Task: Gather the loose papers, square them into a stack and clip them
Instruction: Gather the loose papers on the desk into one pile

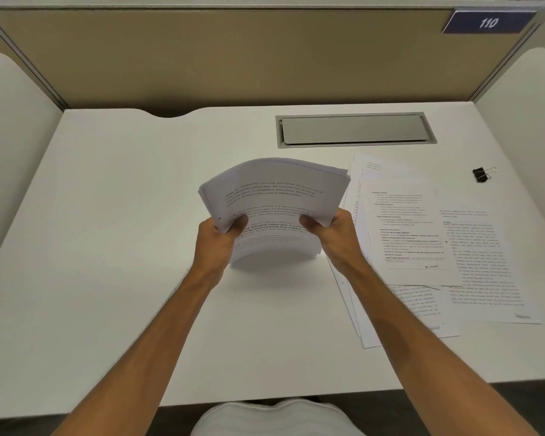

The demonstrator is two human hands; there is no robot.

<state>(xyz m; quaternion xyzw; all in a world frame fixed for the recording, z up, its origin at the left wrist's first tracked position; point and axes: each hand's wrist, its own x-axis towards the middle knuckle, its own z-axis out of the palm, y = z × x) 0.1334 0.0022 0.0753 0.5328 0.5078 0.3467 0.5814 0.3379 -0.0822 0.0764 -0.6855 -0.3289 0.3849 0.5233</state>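
Both hands (277,234) pinch bowed stack (274,196); loose sheets (422,247) at 3 o'clock ungathered, binder clip (482,175) at 2 o'clock unused.

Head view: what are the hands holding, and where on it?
A curved stack of papers, gripped by both hands: left hand on its left edge, right hand on its right edge.
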